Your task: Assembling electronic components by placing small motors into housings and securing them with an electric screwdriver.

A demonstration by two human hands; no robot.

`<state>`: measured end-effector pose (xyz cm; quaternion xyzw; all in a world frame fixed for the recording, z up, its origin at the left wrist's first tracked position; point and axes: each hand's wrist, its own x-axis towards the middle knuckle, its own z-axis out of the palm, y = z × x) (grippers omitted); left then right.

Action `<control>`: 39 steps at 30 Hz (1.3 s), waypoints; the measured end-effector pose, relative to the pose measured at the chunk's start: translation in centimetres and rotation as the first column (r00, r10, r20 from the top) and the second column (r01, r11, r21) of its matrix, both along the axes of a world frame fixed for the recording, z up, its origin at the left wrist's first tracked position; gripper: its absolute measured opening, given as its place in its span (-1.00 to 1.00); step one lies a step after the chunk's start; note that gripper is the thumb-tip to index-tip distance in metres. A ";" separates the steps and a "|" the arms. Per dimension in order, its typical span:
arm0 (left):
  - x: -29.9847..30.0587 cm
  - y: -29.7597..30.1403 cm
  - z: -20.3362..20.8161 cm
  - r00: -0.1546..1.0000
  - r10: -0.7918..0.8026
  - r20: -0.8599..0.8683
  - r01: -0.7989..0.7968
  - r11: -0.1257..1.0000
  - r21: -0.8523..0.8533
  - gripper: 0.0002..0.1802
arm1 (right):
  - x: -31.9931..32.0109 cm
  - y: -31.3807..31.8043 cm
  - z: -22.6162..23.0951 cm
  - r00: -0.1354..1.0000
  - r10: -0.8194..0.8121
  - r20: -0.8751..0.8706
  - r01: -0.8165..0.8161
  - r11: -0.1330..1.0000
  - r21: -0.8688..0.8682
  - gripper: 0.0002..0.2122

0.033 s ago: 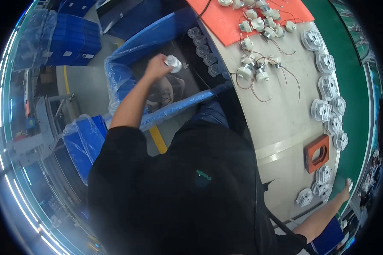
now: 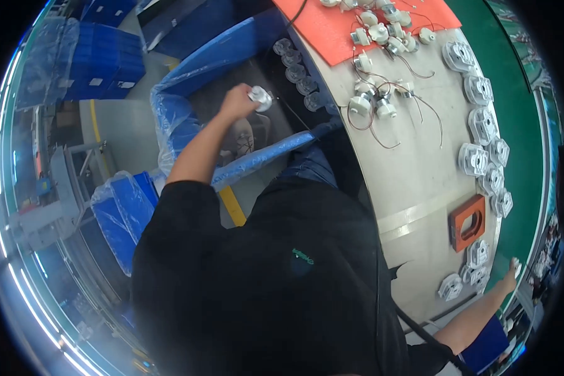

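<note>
My left hand (image 2: 237, 104) is closed on a round white plastic housing (image 2: 261, 98). It holds the housing over an open blue bin (image 2: 263, 150) lined with clear film. Inside that bin a row of similar clear housings (image 2: 296, 74) lies along the side by the table. At the far right my right arm stretches past the table, and my right hand (image 2: 512, 276) is over the green conveyor belt (image 2: 519, 232). Its fingers are closed around a small white part (image 2: 517, 267), too small to make out fully.
Small motors with wires (image 2: 377, 32) lie on an orange foam sheet (image 2: 332, 47) and the beige table (image 2: 407, 169). White housings (image 2: 473, 159) line the table's right edge, around an orange-brown fixture block (image 2: 467, 222). Stacked blue crates (image 2: 106, 59) stand at far left.
My left hand and the housing have shifted slightly right and down in the picture. My right hand has barely moved.
</note>
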<state>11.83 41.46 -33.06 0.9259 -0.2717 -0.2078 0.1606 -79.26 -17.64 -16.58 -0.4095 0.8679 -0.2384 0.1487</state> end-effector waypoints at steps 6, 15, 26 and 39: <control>-6.3 -5.1 -10.6 0.927 -0.277 -0.251 0.284 0.959 -0.007 -0.42 | 7.4 7.2 8.1 0.996 0.043 -0.082 -0.051 0.994 -0.095 -0.25; -8.9 -10.4 -20.5 0.892 -0.079 -0.445 0.109 0.993 0.041 -0.48 | 11.1 13.8 11.1 0.942 0.290 -0.170 -0.325 0.914 -0.243 -0.50; -6.7 -9.8 -15.8 0.235 0.301 -0.924 -0.338 0.917 0.213 -0.86 | 15.3 16.1 11.5 0.952 0.222 -0.212 -0.276 0.921 -0.273 -0.41; -9.5 -11.5 -21.1 0.349 0.080 -0.934 -0.469 0.878 -0.100 -0.81 | 15.9 19.9 13.0 0.832 0.517 -0.201 -0.551 0.813 -0.188 -0.59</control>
